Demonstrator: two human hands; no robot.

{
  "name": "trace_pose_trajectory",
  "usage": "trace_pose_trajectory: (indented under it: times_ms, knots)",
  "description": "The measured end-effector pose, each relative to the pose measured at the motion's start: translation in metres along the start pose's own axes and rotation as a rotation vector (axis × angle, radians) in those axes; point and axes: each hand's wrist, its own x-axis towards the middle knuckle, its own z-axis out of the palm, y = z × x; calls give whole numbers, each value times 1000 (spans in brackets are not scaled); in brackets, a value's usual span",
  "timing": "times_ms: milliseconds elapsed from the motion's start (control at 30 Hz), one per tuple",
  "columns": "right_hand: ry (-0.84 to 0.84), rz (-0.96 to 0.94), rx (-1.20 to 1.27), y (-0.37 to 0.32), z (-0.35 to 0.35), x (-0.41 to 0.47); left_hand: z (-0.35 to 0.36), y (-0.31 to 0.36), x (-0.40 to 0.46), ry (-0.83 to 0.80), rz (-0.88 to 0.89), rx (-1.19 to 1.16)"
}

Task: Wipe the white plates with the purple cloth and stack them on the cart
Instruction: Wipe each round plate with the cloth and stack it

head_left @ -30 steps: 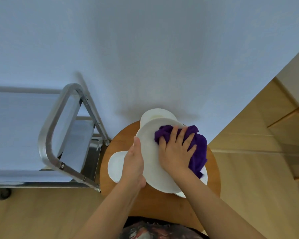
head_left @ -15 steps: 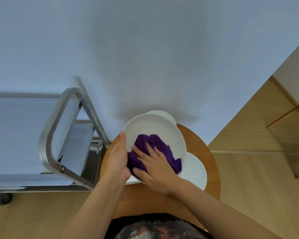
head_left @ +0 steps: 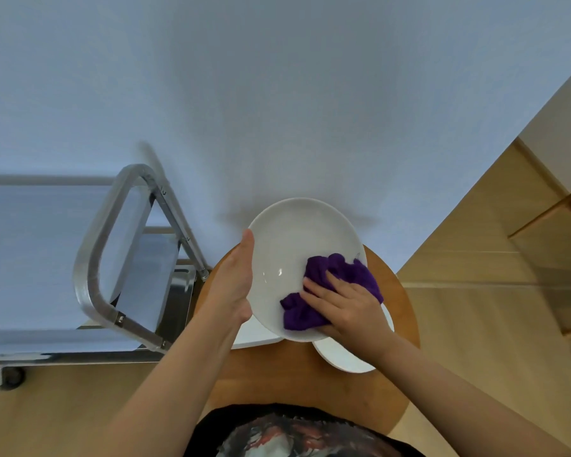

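Over a round wooden table [head_left: 277, 377] I hold a white plate [head_left: 290, 245], tilted towards me. My left hand [head_left: 231, 285] grips its left rim, thumb along the edge. The purple cloth [head_left: 353, 275] lies bunched on the plate's lower right part, and my right hand [head_left: 346, 308] presses it there with flat fingers. Two more white plates rest on the table under the held one: one at the right [head_left: 346, 361], one at the left [head_left: 254, 334], both partly hidden.
The metal cart [head_left: 89, 258] stands just left of the table, its looped handle towards me and its flat top shelf [head_left: 30, 242] bare. A caster [head_left: 10, 377] shows at the lower left. A wall rises behind; wooden furniture [head_left: 557, 219] is at the far right.
The cloth and my right hand slid from the plate's left-centre to its lower right. The plate's bare face now shows, and my left hand stayed on the left rim.
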Motion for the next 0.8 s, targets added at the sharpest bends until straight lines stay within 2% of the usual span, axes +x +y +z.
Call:
trace_pose_trajectory:
  times_ms: [100, 167, 233, 267, 367, 400, 467, 600, 733, 800]
  knots:
    - [130, 137, -41, 1, -8, 10, 2, 3, 0, -15, -2, -25]
    - [320, 367, 150, -8, -17, 19, 2, 4, 0, 17, -23, -4]
    - [382, 460, 336, -20, -25, 27, 2, 5, 0, 14, -40, 11]
    - [301, 417, 364, -26, -27, 29, 3, 5, 2, -12, -46, -3]
    - [-336, 68, 173, -29, -19, 28, 5, 12, 3, -103, -66, 28]
    - [-447, -44, 71, -23, -16, 28, 5, 14, 2, -124, -75, 55]
    - [-436, -216, -55, -8, -17, 35, 5, 15, 3, -162, -109, 112]
    - [-259, -366, -139, 8, -20, 53, 6, 13, 0, -214, -139, 235]
    - [-128, -411, -168, 27, -26, 68, 5, 21, -1, -257, -94, 285]
    - [-110, -340, -225, 43, -29, 69, 2, 23, -2, -293, -99, 322]
